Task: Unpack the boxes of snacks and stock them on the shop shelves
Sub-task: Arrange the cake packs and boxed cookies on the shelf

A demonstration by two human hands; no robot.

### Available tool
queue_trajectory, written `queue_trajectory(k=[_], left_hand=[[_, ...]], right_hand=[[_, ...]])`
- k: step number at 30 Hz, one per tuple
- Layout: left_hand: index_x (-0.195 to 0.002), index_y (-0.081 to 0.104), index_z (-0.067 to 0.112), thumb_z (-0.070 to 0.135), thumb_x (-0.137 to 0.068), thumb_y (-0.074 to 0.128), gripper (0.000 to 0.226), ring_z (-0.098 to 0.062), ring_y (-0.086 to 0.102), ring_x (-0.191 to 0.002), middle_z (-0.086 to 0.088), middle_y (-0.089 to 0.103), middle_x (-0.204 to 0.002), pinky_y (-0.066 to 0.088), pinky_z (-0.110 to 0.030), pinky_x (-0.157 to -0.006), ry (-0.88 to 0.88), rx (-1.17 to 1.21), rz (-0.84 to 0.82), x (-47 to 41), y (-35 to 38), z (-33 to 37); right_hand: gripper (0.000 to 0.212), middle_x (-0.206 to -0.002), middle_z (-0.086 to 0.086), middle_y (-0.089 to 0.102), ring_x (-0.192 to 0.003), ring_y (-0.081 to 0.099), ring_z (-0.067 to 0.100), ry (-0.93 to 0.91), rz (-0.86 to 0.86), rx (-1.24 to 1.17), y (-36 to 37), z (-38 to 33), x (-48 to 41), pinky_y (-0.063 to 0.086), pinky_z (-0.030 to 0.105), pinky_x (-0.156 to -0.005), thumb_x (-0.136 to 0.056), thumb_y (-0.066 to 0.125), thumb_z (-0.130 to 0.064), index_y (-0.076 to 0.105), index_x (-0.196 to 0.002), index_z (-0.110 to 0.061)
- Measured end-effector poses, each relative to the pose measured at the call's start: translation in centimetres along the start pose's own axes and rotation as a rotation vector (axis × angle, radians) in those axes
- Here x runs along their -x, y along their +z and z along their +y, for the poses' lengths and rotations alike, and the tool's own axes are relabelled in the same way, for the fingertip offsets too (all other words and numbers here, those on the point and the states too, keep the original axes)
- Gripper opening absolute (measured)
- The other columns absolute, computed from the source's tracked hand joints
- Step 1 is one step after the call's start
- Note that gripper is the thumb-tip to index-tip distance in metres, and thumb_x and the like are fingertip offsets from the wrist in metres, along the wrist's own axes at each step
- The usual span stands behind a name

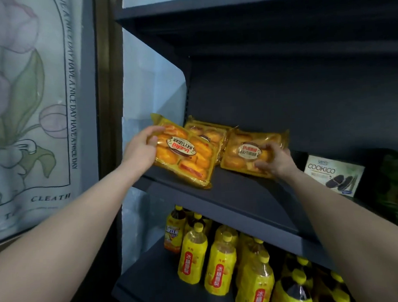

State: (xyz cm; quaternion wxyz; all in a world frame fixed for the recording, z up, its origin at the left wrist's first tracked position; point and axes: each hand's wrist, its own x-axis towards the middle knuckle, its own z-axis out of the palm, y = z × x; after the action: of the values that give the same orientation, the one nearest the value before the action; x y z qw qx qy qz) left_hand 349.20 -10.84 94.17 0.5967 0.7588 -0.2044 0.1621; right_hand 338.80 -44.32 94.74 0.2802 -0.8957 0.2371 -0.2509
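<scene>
You're gripping the left cake pack (184,156) in your curled left hand (143,148) and clutching the right cake pack (245,149) in your right hand (275,161), both tilting on the shelf (240,194): light, slick film, crushable cakes, likely best holding tray rims

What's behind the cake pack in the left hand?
A third cake pack on the shelf; only its top part shows. The left-hand pack and right-hand pack cover the rest.
</scene>
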Motion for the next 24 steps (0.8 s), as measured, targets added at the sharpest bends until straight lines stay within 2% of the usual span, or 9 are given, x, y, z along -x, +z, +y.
queue_trajectory(k=[3,7,9,11,14,16,18,20,24], left_hand=[[-0.123,0.061,0.039,0.019,-0.105,0.038,0.035,-0.017,0.065,-0.084,0.002,0.066,-0.107,0.056,-0.037,-0.071,-0.009,0.034,-0.028,-0.6,0.3,-0.7],[-0.124,0.06,0.037,0.018,-0.106,0.037,0.035,-0.015,0.065,-0.086,0.002,0.064,-0.112,0.057,-0.04,-0.079,0.013,0.061,-0.073,-1.1,0.3,-0.9],[-0.126,0.059,0.037,0.019,-0.106,0.037,0.035,-0.011,0.064,-0.085,0.003,0.063,-0.113,0.057,-0.039,-0.08,0.024,0.077,-0.101,-1.4,0.1,-0.8],[-0.125,0.058,0.039,0.02,-0.106,0.036,0.035,-0.011,0.064,-0.087,0.004,0.062,-0.115,0.058,-0.038,-0.08,0.055,0.08,-0.146,-1.6,-0.1,-0.6],[-0.118,0.059,0.048,0.022,-0.106,0.038,0.036,-0.013,0.066,-0.094,0.007,0.063,-0.115,0.059,-0.043,-0.082,0.124,0.066,-0.215,-2.3,-0.6,-0.1],[-0.113,0.061,0.051,0.024,-0.105,0.039,0.036,-0.013,0.067,-0.096,0.008,0.063,-0.116,0.06,-0.042,-0.081,0.152,0.06,-0.267,-2.8,-1.0,0.6],[-0.11,0.062,0.05,0.024,-0.105,0.041,0.034,-0.013,0.066,-0.099,0.006,0.062,-0.118,0.06,-0.039,-0.08,0.191,0.065,-0.324,-3.3,-1.2,1.7],[-0.113,0.062,0.045,0.024,-0.104,0.044,0.029,-0.011,0.066,-0.099,0.007,0.062,-0.115,0.06,-0.034,-0.079,0.249,0.054,-0.371,-3.6,-1.3,3.0],[-0.118,0.059,0.042,0.026,-0.1,0.052,0.025,-0.01,0.065,-0.102,0.011,0.062,-0.114,0.06,-0.033,-0.08,0.389,0.0,-0.388,-4.1,-1.2,4.2]], right_hand=[[0.06,-0.141,0.016,0.029,-0.12,0.048,0.04,0.064,0.043,0.175,1.4,0.6,-0.7,0.048,0.048,-0.1,-0.085,0.077,-0.027,0.047,-0.136,-0.037],[0.054,-0.145,0.016,0.027,-0.131,0.034,0.039,0.09,0.115,0.462,1.4,-0.4,-0.6,0.04,0.047,-0.105,-0.091,0.069,-0.035,0.048,-0.141,-0.041],[0.043,-0.147,0.016,0.027,-0.131,0.033,0.038,0.107,0.213,0.697,0.9,-1.9,-0.4,0.037,0.044,-0.106,-0.095,0.062,-0.031,0.054,-0.137,-0.036],[0.044,-0.147,0.018,0.029,-0.13,0.035,0.039,0.036,0.3,0.759,0.4,-3.8,-0.2,0.037,0.046,-0.107,-0.095,0.059,-0.02,0.053,-0.138,-0.027],[0.048,-0.143,0.017,0.042,-0.128,0.044,0.039,-0.221,0.288,0.457,-0.2,-7.9,0.4,0.044,0.047,-0.103,-0.098,0.059,-0.023,0.048,-0.144,-0.026],[0.041,-0.14,0.009,0.053,-0.127,0.051,0.031,-0.366,0.183,0.254,-0.4,-11.3,1.1,0.045,0.039,-0.1,-0.1,0.054,-0.035,0.054,-0.14,-0.026],[0.043,-0.14,-0.002,0.055,-0.128,0.051,0.021,-0.443,0.019,0.09,-0.2,-14.7,2.2,0.042,0.032,-0.102,-0.1,0.05,-0.048,0.054,-0.139,-0.029],[0.054,-0.14,-0.003,0.053,-0.124,0.054,0.018,-0.436,-0.152,-0.052,0.2,-17.0,2.9,0.046,0.037,-0.104,-0.095,0.053,-0.059,0.047,-0.143,-0.034],[0.08,-0.127,0.001,0.058,-0.104,0.068,0.022,-0.301,-0.332,-0.284,0.7,-18.0,2.8,0.059,0.044,-0.087,-0.079,0.073,-0.059,0.035,-0.147,-0.041]])
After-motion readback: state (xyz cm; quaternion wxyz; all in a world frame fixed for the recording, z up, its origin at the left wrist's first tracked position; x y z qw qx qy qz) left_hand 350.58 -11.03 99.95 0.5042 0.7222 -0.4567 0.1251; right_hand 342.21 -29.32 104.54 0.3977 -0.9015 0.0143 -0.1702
